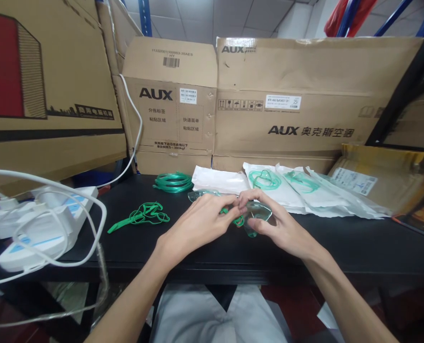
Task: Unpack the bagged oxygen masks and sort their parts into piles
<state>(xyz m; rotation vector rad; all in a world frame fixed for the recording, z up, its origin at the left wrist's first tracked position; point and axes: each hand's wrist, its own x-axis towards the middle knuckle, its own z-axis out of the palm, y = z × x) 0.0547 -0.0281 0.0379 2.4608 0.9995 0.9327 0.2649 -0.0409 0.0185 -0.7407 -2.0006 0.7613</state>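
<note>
The clear mask (pixel 264 209), its pointing direction and long axis obscured, sits over the table (pixel 136 255) between the right hand's (pixel 285 229) gripping thumb and fingers, beside the green strap (pixel 238 220) pinched by the left hand's (pixel 197 219) fingers.

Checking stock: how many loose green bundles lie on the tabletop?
2: coiled tubing beside a white packet, and tangled straps left of the left hand; more may be hidden.
</note>
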